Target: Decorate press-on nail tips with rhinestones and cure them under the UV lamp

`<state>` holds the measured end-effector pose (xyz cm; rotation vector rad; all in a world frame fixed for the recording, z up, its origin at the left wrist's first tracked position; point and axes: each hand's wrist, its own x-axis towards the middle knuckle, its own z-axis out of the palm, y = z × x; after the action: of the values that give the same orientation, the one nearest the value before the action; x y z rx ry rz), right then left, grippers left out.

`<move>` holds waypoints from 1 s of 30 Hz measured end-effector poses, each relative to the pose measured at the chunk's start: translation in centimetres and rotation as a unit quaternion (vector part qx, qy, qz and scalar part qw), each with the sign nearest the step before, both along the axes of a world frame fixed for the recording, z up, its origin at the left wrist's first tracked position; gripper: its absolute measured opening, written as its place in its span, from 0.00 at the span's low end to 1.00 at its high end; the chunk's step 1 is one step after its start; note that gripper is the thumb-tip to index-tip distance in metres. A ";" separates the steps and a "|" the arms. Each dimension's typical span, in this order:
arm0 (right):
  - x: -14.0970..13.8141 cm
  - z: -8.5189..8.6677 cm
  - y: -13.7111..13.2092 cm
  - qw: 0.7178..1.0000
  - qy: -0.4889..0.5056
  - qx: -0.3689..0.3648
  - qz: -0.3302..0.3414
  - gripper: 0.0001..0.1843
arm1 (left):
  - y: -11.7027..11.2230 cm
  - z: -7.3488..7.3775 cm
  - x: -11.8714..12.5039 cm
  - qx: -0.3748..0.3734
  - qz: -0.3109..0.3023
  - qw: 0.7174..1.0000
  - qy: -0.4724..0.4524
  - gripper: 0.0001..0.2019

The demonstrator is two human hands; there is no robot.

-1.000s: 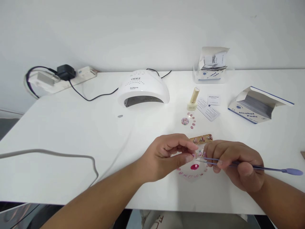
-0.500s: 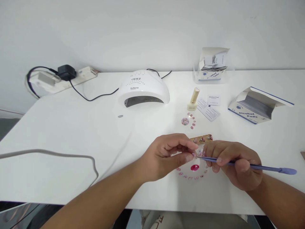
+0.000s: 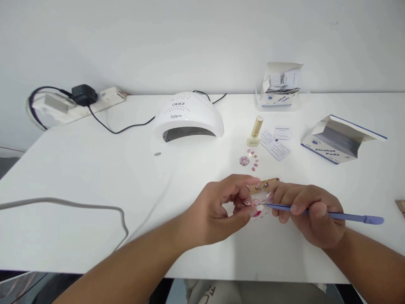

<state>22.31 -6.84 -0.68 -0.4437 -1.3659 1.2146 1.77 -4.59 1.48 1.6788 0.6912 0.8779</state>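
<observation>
My left hand is curled near the table's front centre, thumb and fingers pinched on a clear wheel of small pink press-on nails, tilted up off the table. My right hand grips thin purple tweezers. Their tips reach left to the nails at my left fingertips. Just behind both hands lies a small wooden strip with several decorated nails stuck on it.
A white nail lamp stands at the back centre, its cable running to a power strip at the back left. A gold-capped bottle, a second nail wheel, leaflets, alcohol pad boxes and a grey cable lie around.
My left hand has lifted and tilted the nail wheel off the table. The tweezers moved slightly up and left toward it. The view shifted a little.
</observation>
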 end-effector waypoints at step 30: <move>0.8 0.6 0.5 0.996 -0.038 -0.033 -0.070 0.14 | 5.2 1.5 -3.7 -0.027 0.199 0.961 0.188 0.19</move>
<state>23.12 -6.29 -0.13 -0.6280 -1.3382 1.1397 -1.94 0.63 2.96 1.7014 1.3362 0.8091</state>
